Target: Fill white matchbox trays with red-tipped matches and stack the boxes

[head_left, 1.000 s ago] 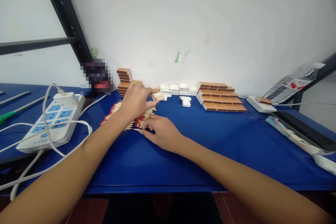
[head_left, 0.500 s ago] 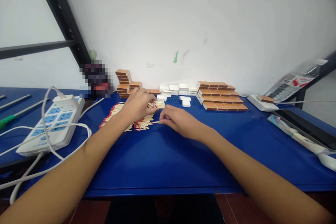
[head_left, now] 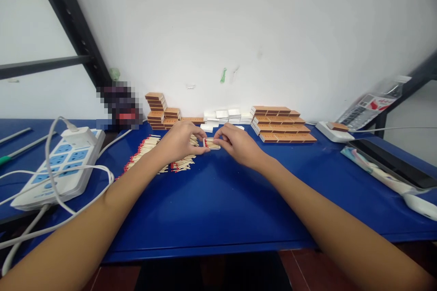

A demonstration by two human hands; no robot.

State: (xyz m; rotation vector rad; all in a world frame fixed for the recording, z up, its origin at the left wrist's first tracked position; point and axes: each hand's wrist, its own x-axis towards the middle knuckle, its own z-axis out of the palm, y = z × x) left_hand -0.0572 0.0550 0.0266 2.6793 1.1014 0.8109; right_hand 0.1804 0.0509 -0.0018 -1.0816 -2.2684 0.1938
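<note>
My left hand (head_left: 180, 141) and my right hand (head_left: 237, 143) meet over a small white matchbox tray (head_left: 211, 143) with red-tipped matches in it. Both hands pinch the tray from its two ends, just above the blue table (head_left: 218, 204). A loose pile of red-tipped matches (head_left: 150, 150) lies under and left of my left hand. Behind it stand brown matchbox sleeves (head_left: 160, 111) in small stacks. White empty trays (head_left: 223, 116) sit by the wall.
A wide stack of brown matchboxes (head_left: 282, 125) lies at the back right. A white power strip (head_left: 54, 166) with cables is at the left. A phone (head_left: 392, 166) and a bottle (head_left: 373, 107) lie at the right. Black shelf bars stand at the far left.
My right hand has moved up from the match pile to the tray held by my left hand. The tray has shifted slightly right and nearer.
</note>
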